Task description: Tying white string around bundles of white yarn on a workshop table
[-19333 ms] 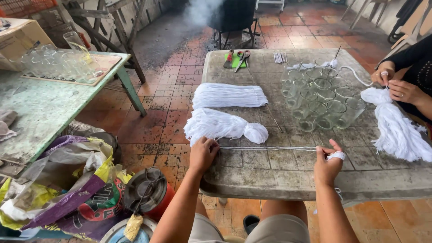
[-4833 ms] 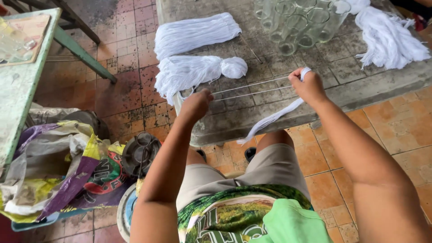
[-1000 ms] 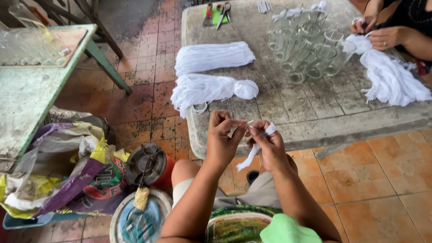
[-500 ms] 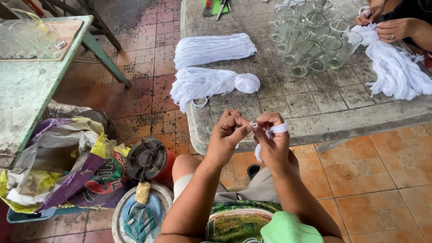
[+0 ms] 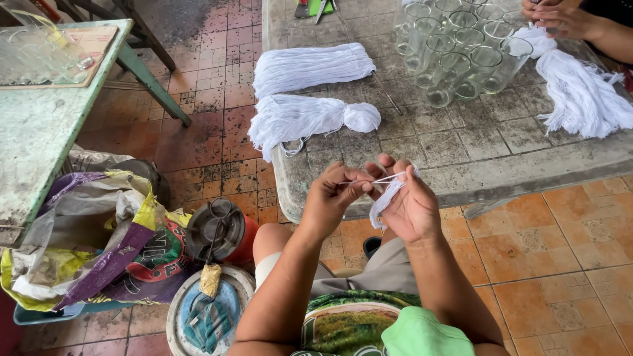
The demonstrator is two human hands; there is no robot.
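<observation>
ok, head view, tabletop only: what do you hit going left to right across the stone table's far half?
Flat bundle of white string → cluster of empty clear glasses → loose heap of white string, with another person's hands at its top end.

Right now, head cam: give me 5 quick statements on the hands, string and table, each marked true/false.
1. Both hands, the left hand and the right hand, pinch a thin white string. True.
2. The two white string bundles lie on the floor. False: they lie on the stone table.
3. The clear glasses stand grouped on that table. True.
4. The red canister stands on the table. False: it stands on the tiled floor by the person's left knee.
5. Another person's hands are at the far right of the table. True.
</observation>
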